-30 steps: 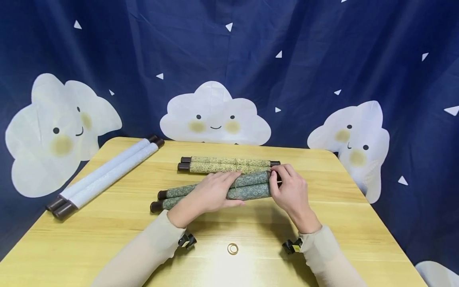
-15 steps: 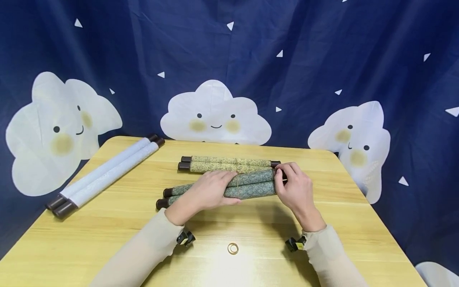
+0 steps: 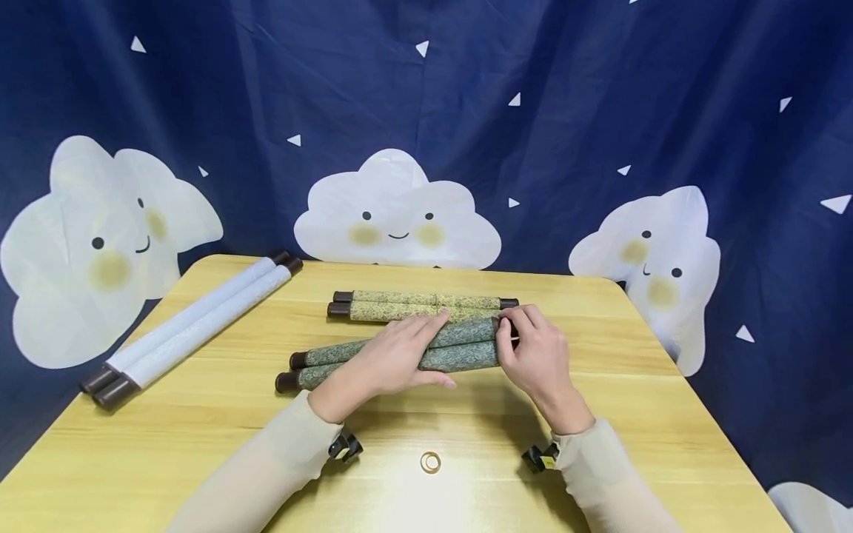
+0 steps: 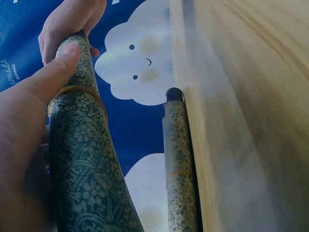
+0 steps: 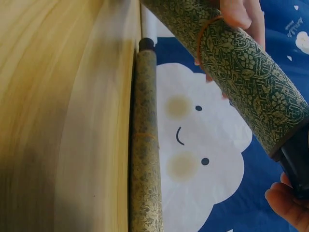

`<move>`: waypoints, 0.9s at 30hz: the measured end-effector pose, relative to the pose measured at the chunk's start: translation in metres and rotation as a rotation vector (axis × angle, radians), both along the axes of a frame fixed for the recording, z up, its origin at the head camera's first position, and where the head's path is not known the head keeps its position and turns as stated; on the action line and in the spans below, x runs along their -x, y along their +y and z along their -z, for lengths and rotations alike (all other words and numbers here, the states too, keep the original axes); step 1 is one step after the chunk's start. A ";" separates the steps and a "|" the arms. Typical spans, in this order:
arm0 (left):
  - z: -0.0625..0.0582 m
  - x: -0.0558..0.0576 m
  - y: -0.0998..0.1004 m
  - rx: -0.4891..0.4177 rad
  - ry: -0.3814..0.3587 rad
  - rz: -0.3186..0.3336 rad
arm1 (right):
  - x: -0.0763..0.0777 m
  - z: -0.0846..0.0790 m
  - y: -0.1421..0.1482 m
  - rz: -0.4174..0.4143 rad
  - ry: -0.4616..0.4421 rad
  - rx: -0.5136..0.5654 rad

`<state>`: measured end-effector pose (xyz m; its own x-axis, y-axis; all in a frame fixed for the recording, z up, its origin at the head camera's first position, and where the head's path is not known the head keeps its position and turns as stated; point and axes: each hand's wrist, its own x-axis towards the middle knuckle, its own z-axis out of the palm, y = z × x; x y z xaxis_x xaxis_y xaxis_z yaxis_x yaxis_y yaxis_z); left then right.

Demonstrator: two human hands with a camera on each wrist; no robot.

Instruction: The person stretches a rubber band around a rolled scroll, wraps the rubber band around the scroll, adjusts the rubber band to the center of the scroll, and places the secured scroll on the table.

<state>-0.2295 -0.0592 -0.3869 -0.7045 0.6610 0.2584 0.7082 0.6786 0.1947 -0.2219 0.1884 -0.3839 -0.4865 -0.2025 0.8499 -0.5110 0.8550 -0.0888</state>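
A pair of green patterned hanging scrolls (image 3: 460,357) with dark end knobs is held above the table, slanting up to the right. My left hand (image 3: 393,357) grips the scrolls round the middle, thumb on the near side. A rubber band (image 4: 77,89) circles them by the thumb in the left wrist view. My right hand (image 3: 538,357) holds the dark knobs at the right end with curled fingers. In the right wrist view, a dark knob (image 5: 295,162) shows above those fingertips.
Behind lies a banded pair of yellow patterned scrolls (image 3: 393,309). A white pair (image 3: 206,324) lies slantwise at the left table edge. Loose rubber bands (image 3: 423,460) lie on the wooden table (image 3: 640,414) near the front. A blue cloud-print curtain (image 3: 426,96) hangs behind.
Both hands and the green scrolls shift slightly right, then back left. The rubber band round the green scrolls, visible earlier in the head view, now is hidden there by the left hand.
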 end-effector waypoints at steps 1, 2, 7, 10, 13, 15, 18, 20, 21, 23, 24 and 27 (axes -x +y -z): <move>0.000 0.000 0.000 0.000 -0.008 0.000 | 0.000 0.000 -0.001 -0.001 0.000 0.002; 0.000 0.000 0.000 0.004 -0.016 -0.002 | 0.000 0.000 -0.002 -0.001 -0.002 0.004; 0.000 0.000 -0.001 0.032 -0.032 -0.018 | 0.000 0.001 0.001 0.002 -0.005 0.009; -0.001 0.001 -0.001 0.038 -0.021 -0.030 | 0.001 0.001 0.004 0.003 -0.002 0.017; -0.001 0.001 -0.002 0.051 -0.017 -0.048 | 0.003 0.000 0.007 0.008 -0.001 0.019; -0.001 0.001 -0.003 0.066 -0.019 -0.062 | 0.003 0.000 0.009 0.010 0.001 0.020; -0.001 0.002 -0.004 0.077 -0.022 -0.078 | 0.004 -0.001 0.011 0.016 0.001 0.024; -0.001 0.002 -0.005 0.081 -0.024 -0.091 | 0.005 -0.002 0.013 0.015 0.003 0.035; -0.001 0.003 -0.005 0.079 -0.028 -0.095 | 0.005 -0.002 0.014 0.019 0.000 0.038; -0.001 0.003 -0.006 0.081 -0.031 -0.099 | 0.005 -0.003 0.016 0.023 -0.007 0.039; -0.001 0.003 -0.006 0.086 -0.031 -0.102 | 0.005 -0.003 0.017 0.025 -0.013 0.038; -0.001 0.002 -0.006 0.090 -0.046 -0.094 | 0.005 -0.003 0.017 0.026 -0.024 0.022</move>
